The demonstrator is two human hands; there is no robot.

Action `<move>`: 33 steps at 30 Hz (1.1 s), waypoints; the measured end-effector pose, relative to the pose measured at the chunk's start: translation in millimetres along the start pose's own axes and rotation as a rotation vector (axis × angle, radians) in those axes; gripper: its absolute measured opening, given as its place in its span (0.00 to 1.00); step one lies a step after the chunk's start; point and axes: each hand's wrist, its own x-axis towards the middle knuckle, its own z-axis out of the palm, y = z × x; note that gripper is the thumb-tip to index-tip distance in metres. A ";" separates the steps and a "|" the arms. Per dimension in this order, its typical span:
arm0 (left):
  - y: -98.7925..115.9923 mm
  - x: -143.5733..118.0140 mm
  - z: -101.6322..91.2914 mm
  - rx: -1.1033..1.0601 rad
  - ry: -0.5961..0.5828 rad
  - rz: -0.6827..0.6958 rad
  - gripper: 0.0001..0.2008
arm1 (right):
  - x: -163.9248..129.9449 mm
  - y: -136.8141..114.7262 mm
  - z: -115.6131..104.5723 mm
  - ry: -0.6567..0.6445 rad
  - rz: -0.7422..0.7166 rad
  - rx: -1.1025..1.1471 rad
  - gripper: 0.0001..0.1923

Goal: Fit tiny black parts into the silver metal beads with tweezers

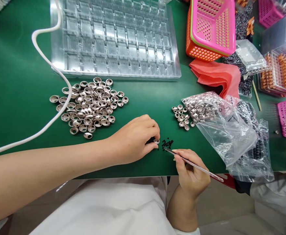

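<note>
Head view is showing two bare hands working low on a green tabletop (18,81). Left hand (135,138) is pinching a small metal ring (156,141) between thumb and fingertips, grip clamped on it, ring sitting just above the tabletop surface. Right hand (190,174) is holding thin tweezers (192,164), fingers closed around the shaft, tip pointing left at a little cluster of black bits (167,143) lying just beside the held ring. Cannot tell whether the tweezer tips are gripping a bit.

Big pile of metal rings (90,106) is lying left of centre, with a white cable (57,73) looping across its left edge. Clear compartment tray (113,39) is sitting behind the pile. Clear plastic bag (221,120) is lying to the right, its mouth spilling a small batch of rings (182,118) near the black bits. Red cloth (218,76) is lying behind the bag, and a pink basket (213,26) is nesting in an orange one at top right. White garment is filling the bottom edge.
</note>
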 end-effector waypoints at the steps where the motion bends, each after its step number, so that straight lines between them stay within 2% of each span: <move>1: 0.0 0.0 -0.1 -0.001 0.001 0.000 0.04 | 0.0 0.0 -0.1 -0.003 0.001 0.004 0.14; 15: 0.2 -0.7 0.0 0.009 0.013 0.005 0.04 | -1.4 -0.9 -0.8 -0.033 -0.042 -0.057 0.12; 20: 0.2 0.0 -0.3 0.006 0.020 0.011 0.05 | -1.5 -0.6 -0.4 -0.044 -0.062 -0.055 0.15; 28: 0.8 -1.1 -1.2 -0.006 -0.002 0.001 0.07 | -3.2 -2.8 -1.6 -0.002 -0.059 -0.069 0.17; 33: 4.2 0.1 -6.7 -0.025 -0.036 -0.030 0.06 | 6.8 -10.9 3.9 0.016 -0.073 -0.043 0.17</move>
